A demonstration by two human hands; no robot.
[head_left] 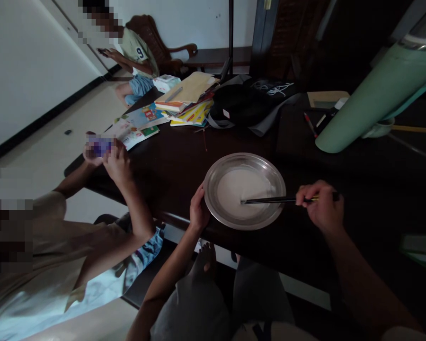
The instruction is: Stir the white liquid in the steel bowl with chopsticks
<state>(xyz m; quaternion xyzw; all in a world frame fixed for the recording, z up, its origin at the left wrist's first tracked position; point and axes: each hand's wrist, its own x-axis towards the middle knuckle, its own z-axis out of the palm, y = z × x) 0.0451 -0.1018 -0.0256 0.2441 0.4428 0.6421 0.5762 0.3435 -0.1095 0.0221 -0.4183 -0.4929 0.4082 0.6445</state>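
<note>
A round metal plate (pixel 213 208) holding a white liquid or batter sits on the dark table (pixel 177 170) in front of me. My left hand (pixel 199 210) grips the plate's near-left rim. My right hand (pixel 321 203) is closed around dark chopsticks (pixel 270 200), whose tips rest in the white contents near the plate's middle.
A person at my left holds a phone (pixel 99 146) over the table's edge. Stacked books (pixel 184 102), a black bag (pixel 241 106) and a pale green cylinder (pixel 372 92) lie at the back. Another person sits on the floor by a wooden chair (pixel 156 40).
</note>
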